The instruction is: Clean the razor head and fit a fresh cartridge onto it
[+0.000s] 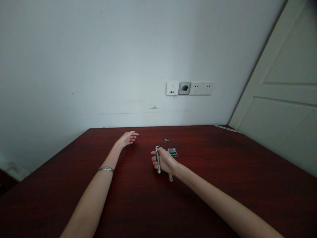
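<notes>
My right hand (165, 159) is closed around a slim black-and-white razor handle (158, 162), held upright with its narrow metallic head end at the top. No blade cartridge can be made out on it. From beneath my right wrist pokes the pale end of another handle (170, 178), the rest hidden by the hand. Just beyond that hand lies a clear case (172, 152) with teal-and-dark strips that look like razor cartridges. A small dark cartridge (166, 140) sits farther back. To the left, my left hand (128, 138) has its fingers loosely stretched and holds nothing.
The dark red wooden table (138, 205) meets a white wall (123, 66) at the back. Wall sockets (201, 88) are mounted above it. A pale thin strip (228, 128) lies at the far right corner by a white panelled door (284, 92).
</notes>
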Demonstrator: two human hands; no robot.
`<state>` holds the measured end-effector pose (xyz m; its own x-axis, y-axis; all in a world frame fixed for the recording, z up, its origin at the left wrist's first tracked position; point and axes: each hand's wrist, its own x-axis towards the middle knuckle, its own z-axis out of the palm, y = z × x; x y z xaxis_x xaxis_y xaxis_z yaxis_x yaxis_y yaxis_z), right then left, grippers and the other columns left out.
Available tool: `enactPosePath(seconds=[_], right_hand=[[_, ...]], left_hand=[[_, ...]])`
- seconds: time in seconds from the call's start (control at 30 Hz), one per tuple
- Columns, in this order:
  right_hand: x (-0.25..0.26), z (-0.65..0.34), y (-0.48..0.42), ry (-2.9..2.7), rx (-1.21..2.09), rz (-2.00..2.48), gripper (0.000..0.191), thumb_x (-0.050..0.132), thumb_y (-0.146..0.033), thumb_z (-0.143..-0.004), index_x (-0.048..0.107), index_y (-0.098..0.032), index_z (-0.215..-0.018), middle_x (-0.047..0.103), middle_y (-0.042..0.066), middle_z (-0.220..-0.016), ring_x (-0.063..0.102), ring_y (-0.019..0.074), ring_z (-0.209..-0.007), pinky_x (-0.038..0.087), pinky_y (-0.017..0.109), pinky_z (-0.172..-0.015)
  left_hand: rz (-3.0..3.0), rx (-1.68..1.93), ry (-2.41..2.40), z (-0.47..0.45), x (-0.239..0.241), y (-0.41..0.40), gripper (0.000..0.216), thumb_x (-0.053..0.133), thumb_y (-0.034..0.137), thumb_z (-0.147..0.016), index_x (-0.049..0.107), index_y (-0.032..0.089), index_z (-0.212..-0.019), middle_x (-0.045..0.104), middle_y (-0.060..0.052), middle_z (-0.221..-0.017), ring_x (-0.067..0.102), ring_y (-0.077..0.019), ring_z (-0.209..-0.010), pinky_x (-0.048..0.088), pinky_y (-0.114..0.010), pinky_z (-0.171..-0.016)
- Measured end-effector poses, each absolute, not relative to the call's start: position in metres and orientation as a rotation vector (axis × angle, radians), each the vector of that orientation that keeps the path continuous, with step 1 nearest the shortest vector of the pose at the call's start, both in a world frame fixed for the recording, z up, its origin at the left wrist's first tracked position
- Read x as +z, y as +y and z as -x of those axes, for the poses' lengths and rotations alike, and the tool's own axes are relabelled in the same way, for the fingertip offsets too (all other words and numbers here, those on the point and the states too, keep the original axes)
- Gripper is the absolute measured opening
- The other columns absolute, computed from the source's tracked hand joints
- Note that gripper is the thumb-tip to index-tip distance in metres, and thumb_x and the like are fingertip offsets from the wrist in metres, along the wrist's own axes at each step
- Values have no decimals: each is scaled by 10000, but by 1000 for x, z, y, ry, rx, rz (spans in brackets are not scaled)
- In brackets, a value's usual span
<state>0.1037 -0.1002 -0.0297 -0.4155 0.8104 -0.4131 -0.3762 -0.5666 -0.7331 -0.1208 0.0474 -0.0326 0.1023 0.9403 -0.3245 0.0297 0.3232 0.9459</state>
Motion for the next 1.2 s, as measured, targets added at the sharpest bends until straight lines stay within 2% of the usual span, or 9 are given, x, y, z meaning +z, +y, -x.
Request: enactPosePath(seconds=[0.13,0.27,0.4,0.5,0.67,0.77,0.93,1.13,1.2], right_hand=[[-18,-111,-100,-784,1947,977,200,290,-176,-886,476,-146,-949,518,-7,-565,492,113,-459,401,225,-459],[-8,-120,-96,-963,1786,1014,143,377,-139,-884,501,-136,-954,614,26,-638,593,131,-562,482,282,-590],[-4,-132,-84,-1261,1450,1083,116,496,-233,-868,554,-139,-833,690,68,-732,623,128,-652,473,248,-619],[-7,-143,-72,-1393,1226,1104,169,574,-305,-816,575,-137,-804,720,93,-778,635,140,-663,472,252,-630],[-14,-156,-61,-1447,1085,1102,260,616,-386,-757,589,-139,-833,730,135,-862,677,199,-758,495,291,-670],[-17,-158,-57,-1445,1037,1070,299,632,-425,-728,596,-144,-823,730,141,-864,684,230,-821,511,303,-687],[-19,-159,-54,-1429,975,996,325,626,-445,-724,590,-140,-831,727,134,-842,688,232,-788,524,319,-696],[-12,-163,-57,-1376,924,962,371,654,-488,-695,595,-155,-848,721,96,-807,677,235,-773,524,304,-623],[-8,-165,-58,-1371,921,939,385,672,-491,-677,608,-151,-847,716,101,-849,668,242,-816,523,311,-651]], left_hand=[[-1041,880,1286,120,-31,47,292,499,358,-851,647,109,-891,537,18,-587,448,-58,-444,326,-178,-450],[-1075,870,1294,118,-29,48,298,514,384,-836,649,122,-883,544,20,-591,440,-57,-445,312,-179,-454],[-1131,842,1285,114,-24,47,315,580,418,-781,659,124,-861,581,4,-609,443,-60,-456,286,-182,-450],[-1304,685,1242,107,-15,39,371,653,458,-708,671,121,-863,663,-53,-730,505,-79,-508,288,-189,-455],[-1695,231,1055,83,7,16,436,689,460,-678,676,151,-986,695,-129,-959,646,-174,-716,341,-200,-464],[-1759,57,909,61,17,3,468,730,408,-647,668,157,-1038,697,-136,-959,668,-213,-770,423,-229,-507],[-1832,223,711,24,18,-12,398,717,357,-679,670,136,-1006,689,-124,-970,657,-197,-812,495,-255,-597],[-1797,621,686,-3,2,-15,279,714,322,-684,686,91,-836,691,-85,-777,633,-154,-696,512,-277,-654],[-1788,681,686,-7,0,-15,261,715,309,-680,688,92,-821,688,-75,-740,625,-147,-660,506,-276,-647]])
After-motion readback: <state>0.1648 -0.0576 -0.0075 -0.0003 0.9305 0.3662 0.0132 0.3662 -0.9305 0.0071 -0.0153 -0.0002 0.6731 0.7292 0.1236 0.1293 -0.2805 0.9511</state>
